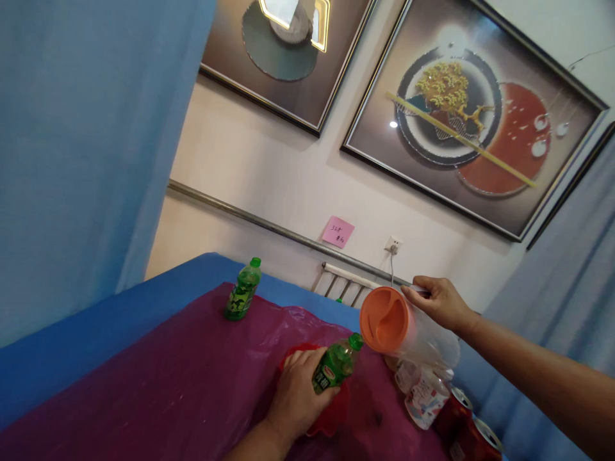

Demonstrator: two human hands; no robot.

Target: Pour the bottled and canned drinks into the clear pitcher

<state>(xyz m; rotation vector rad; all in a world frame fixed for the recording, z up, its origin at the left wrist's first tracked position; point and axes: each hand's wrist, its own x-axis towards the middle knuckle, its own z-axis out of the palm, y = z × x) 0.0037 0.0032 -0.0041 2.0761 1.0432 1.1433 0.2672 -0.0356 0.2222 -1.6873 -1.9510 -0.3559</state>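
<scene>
My left hand is wrapped round a green-capped plastic bottle with a green and dark label, tilted to the right. Beneath that hand and bottle, a red dish shows in part. My right hand grips the handle of a clear plastic pitcher with an orange lid. The pitcher is tipped over, its lid turned toward the left, close to the bottle's cap. Another green bottle stands upright farther back on the left.
A dark pink plastic sheet covers much of the blue table. At the right are a printed clear cup and red cans. Behind stand a wall with a metal rail, a plugged socket and a blue curtain at left.
</scene>
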